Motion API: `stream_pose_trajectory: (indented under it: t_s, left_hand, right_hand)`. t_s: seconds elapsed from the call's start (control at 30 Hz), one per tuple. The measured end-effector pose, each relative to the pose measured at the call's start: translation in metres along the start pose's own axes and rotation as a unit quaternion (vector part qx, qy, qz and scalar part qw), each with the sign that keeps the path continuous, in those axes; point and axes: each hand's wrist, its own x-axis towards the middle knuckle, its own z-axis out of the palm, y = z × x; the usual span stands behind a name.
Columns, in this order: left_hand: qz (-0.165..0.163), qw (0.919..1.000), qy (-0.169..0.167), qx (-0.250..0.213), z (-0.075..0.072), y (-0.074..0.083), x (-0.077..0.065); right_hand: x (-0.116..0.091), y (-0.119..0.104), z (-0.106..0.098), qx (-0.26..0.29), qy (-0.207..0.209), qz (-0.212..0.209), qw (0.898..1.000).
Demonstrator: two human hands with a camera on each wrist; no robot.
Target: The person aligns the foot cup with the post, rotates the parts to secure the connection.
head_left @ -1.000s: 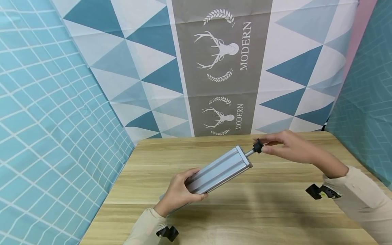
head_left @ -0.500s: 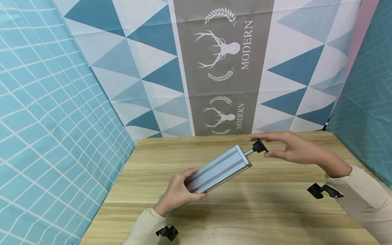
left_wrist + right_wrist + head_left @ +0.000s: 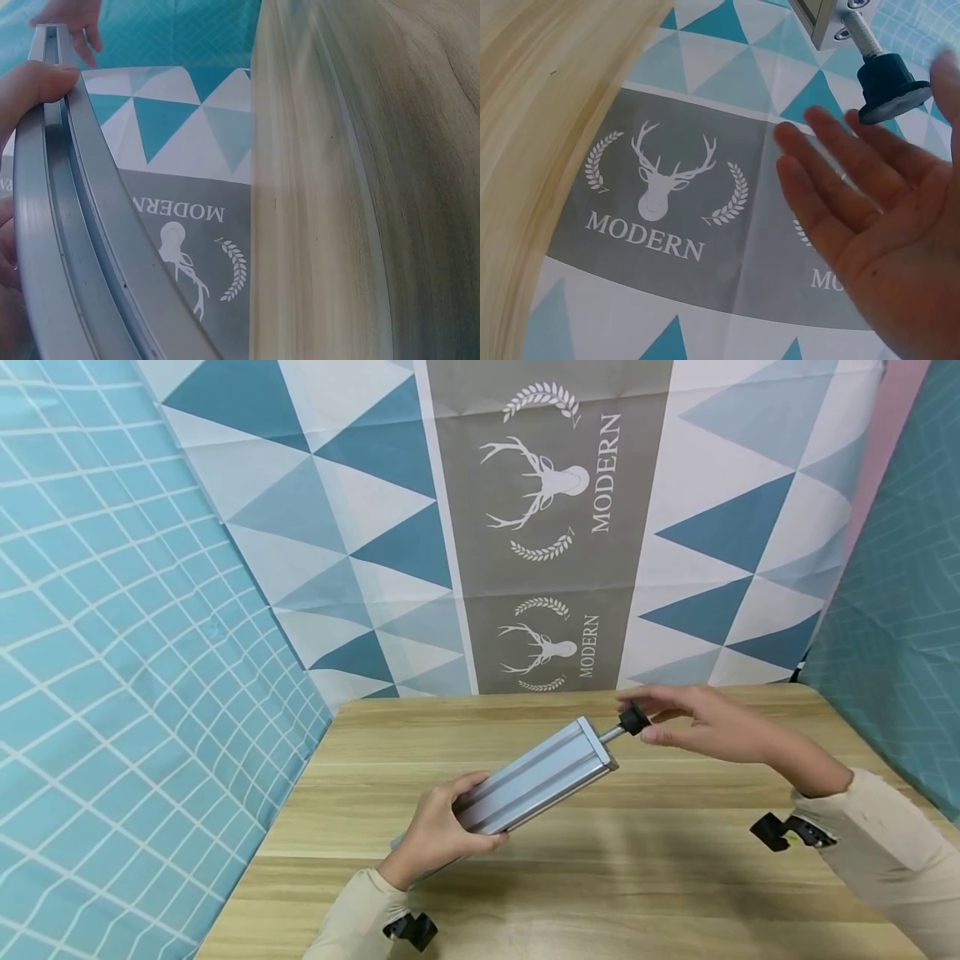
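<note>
My left hand (image 3: 437,832) grips a long grey aluminium profile (image 3: 536,777) with grooves along its sides, tilted up toward the right above the table. The thumb presses one side in the left wrist view, where the profile (image 3: 82,225) runs away from the camera. From the profile's far end sticks out a threaded rod (image 3: 865,34) carrying a black levelling foot (image 3: 889,82). My right hand (image 3: 708,722) is at this foot, its thumb and a fingertip at opposite edges of the disc. The other fingers of the right hand (image 3: 889,217) extend loosely below the foot.
Beneath both hands lies a wooden table (image 3: 600,877). A patterned cloth (image 3: 551,527) with deer heads hangs behind it, and blue sheets (image 3: 112,610) stand at the sides. Each wrist wears a black camera mount (image 3: 410,932).
Half a second ago my right thumb and fingers were spread wider around the levelling foot; now they are closer in on it. The foot appears slightly turned. My left hand and the profile stay in place.
</note>
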Motion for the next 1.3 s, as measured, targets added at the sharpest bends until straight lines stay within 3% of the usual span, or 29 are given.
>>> stream_pose_trajectory:
  t_s: [0.33, 0.47, 0.57, 0.8, 0.93, 1.1, 1.3]
  left_hand:
    - [0.013, 0.9999, 0.005, 0.006, -0.0008, -0.0024, 0.0003]
    - [0.012, 0.9999, 0.006, 0.006, -0.0001, -0.0031, 0.0001]
    - [0.013, 0.9999, 0.007, 0.003, 0.0002, -0.0029, -0.0001]
    - [0.017, 0.9998, 0.006, 0.003, 0.0005, -0.0018, -0.0011]
    - [0.026, 0.9996, 0.008, 0.008, 0.0013, -0.0020, -0.0010]
    - [0.017, 0.9998, 0.006, 0.004, 0.0020, -0.0035, -0.0015]
    - [0.010, 0.9999, 0.008, 0.004, 0.0017, -0.0043, -0.0011]
  right_hand:
    - [0.0023, -0.0019, -0.0056, -0.008, 0.002, -0.087, 0.996]
    - [0.0027, 0.0005, -0.0051, -0.024, 0.008, -0.103, 0.994]
    - [0.0025, 0.0028, -0.0045, -0.006, 0.002, -0.086, 0.996]
    - [0.0034, -0.0003, -0.0017, 0.057, -0.013, 0.038, 0.998]
    - [0.0039, -0.0017, -0.0010, 0.049, -0.012, 0.053, 0.997]
    - [0.0021, 0.0017, 0.0004, 0.044, -0.017, 0.032, 0.998]
    - [0.0006, 0.0043, -0.0010, 0.004, -0.002, -0.069, 0.998]
